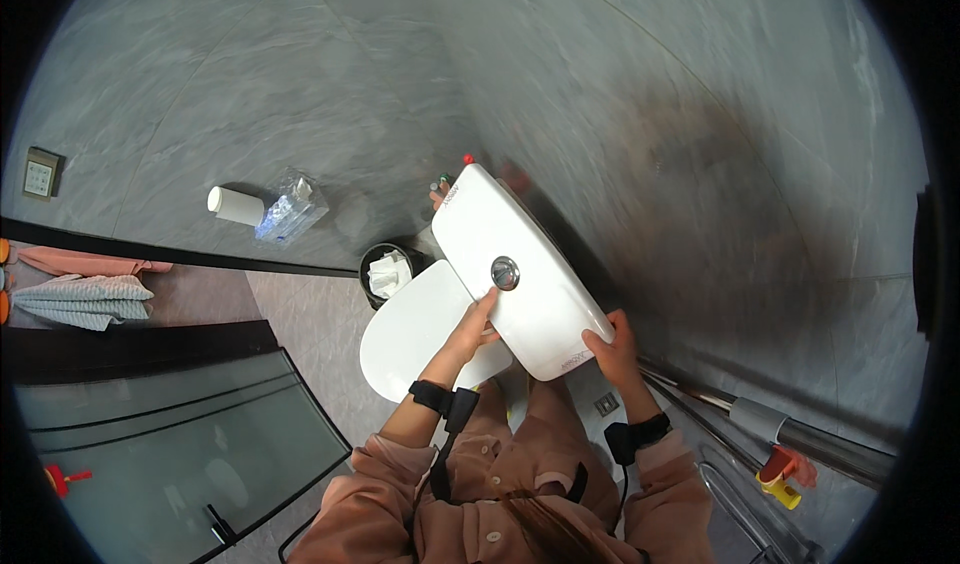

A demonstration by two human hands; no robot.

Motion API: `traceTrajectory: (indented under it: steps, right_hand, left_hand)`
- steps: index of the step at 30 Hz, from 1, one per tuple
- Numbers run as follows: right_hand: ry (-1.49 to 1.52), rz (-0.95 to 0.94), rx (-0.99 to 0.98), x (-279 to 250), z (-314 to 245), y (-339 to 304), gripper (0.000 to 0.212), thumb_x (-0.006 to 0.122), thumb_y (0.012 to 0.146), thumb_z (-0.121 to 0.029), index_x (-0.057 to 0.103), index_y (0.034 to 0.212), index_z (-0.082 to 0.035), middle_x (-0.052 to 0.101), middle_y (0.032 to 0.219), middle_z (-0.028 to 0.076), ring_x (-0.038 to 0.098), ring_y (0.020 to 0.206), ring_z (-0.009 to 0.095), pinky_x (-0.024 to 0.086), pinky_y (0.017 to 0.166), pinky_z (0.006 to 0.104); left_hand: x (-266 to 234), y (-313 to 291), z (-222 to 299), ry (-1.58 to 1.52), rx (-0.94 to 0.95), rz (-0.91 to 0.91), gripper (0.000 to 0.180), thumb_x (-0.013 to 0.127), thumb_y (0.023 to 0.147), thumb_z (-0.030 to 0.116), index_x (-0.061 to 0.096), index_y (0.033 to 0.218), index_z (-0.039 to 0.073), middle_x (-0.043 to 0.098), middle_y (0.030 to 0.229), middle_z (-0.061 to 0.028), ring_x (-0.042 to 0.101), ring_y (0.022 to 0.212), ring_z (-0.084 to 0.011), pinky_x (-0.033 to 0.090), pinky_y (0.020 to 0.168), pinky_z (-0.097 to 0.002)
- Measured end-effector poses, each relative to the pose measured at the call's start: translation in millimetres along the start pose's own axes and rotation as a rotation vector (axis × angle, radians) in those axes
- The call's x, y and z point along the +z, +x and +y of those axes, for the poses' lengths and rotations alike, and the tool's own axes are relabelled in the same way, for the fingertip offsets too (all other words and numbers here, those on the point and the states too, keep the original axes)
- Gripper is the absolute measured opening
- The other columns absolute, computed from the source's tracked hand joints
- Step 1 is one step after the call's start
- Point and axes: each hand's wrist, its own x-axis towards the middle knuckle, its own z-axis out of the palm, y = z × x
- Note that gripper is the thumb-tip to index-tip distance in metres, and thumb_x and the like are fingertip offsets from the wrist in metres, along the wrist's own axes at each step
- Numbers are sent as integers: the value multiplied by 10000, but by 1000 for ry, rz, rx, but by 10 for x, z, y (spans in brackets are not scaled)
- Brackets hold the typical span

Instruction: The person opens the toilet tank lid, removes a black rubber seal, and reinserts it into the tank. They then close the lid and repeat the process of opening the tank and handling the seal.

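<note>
A white toilet tank lid (540,309) with a round chrome flush button (505,273) lies slantwise in front of me. My left hand (473,332) is at its front long edge, one digit on top just below the button and the other fingers bent at the edge. Around the lid's near right corner my right hand (613,347) is closed, thumb on top and fingers along the end. The undersides of both grips are hidden. Left of the lid is the closed white toilet seat cover (410,332).
A black bin (369,286) with white tissue stands beyond the seat. On the left wall are a clear tissue box (292,209) and a white cylinder (236,206). Metal rails (815,442) with a yellow-and-red item (783,476) run at right. A glass door (180,454) stands lower left.
</note>
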Motion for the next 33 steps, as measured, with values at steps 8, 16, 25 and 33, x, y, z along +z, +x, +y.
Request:
traceTrajectory:
  steps: [8,16,25,33]
  right_hand:
    - [-42,22,-123,255,-397,-245,320,741,774,-135,488,945,-38,632,955,147,608,838,206,485,752,349]
    - [-122,-21,-472,516,-400,-508,381,788,700,-138,515,944,-31,591,1257,208,658,959,358,530,777,396]
    - [-196,-277,-898,545,-544,-698,479,776,694,-141,538,1096,-30,492,1336,215,573,1117,375,495,910,443]
    - [-301,-391,-1109,659,-631,-662,366,710,746,-89,554,1076,-65,525,1278,205,586,1078,360,500,888,458]
  left_hand:
    - [54,-1,-47,-38,-13,106,1094,331,815,847,75,1527,58,276,1485,-212,391,1310,-340,402,1006,-477]
    - [-135,7,-87,-386,14,-54,1158,193,738,927,35,1543,110,356,1438,-275,465,1265,-399,431,991,-516]
    - [-395,193,-634,-815,162,-109,603,454,949,560,492,1329,92,589,1211,-120,575,1096,-266,510,937,-446]
    - [-627,20,-804,-760,300,23,542,462,971,490,506,1318,76,588,1217,-124,582,1087,-274,512,939,-445]
